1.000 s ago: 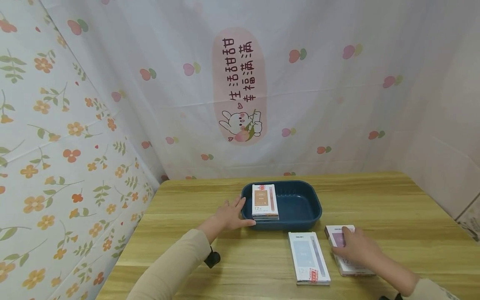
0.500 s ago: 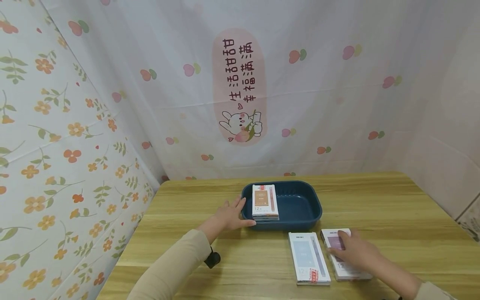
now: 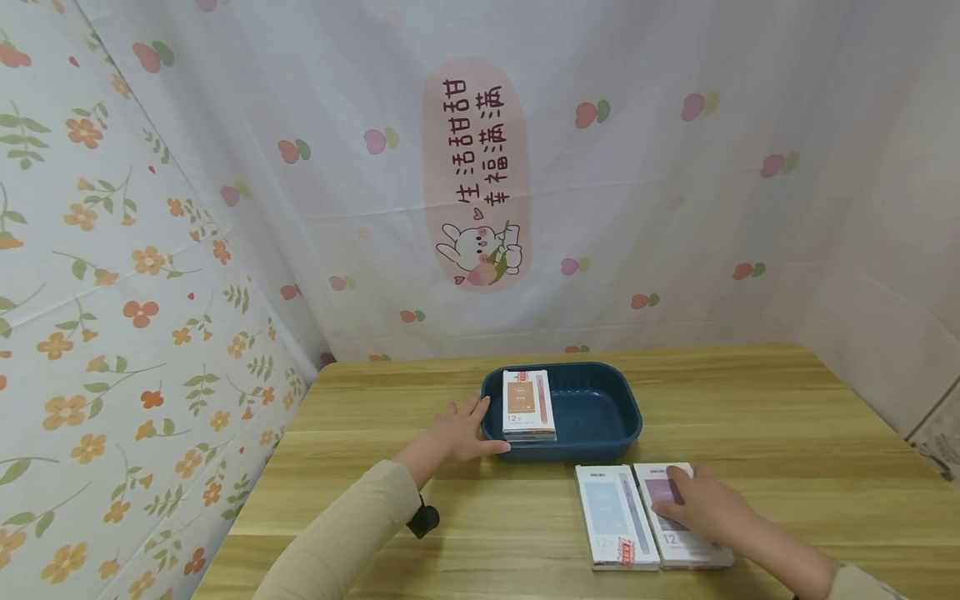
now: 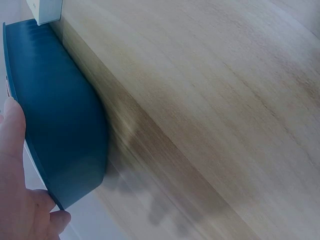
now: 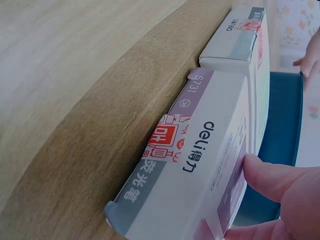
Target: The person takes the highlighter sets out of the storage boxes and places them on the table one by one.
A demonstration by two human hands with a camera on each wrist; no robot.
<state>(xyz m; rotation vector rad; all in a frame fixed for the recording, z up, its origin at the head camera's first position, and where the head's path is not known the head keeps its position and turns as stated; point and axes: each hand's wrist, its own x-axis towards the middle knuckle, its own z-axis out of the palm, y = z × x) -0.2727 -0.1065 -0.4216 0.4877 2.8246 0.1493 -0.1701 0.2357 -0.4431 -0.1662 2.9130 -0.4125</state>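
Observation:
A dark blue plastic basket (image 3: 596, 454) stands at the back of the table. My left hand (image 3: 457, 433) holds its front left corner, thumb along the front rim and fingers at the left side. Inside, at the left, lies a white box with an orange label (image 3: 528, 404), apparently stacked on another. My right hand (image 3: 701, 504) lies on a white highlighter box with a purple label (image 5: 210, 150), thumb and fingertips pressing its top face. Close along its left side lies a similar white box with a pale blue label (image 3: 611, 517). Both boxes lie flat in front of the basket.
The wooden table (image 3: 375, 417) extends to both sides of the basket. A white curtain with fruit prints (image 3: 637, 233) hangs behind it, and a floral curtain (image 3: 150, 333) hangs at the left.
My right hand has slid the purple-labelled highlighter box left and slightly toward me, until it lies alongside the pale blue one. My left hand and the basket stay in place.

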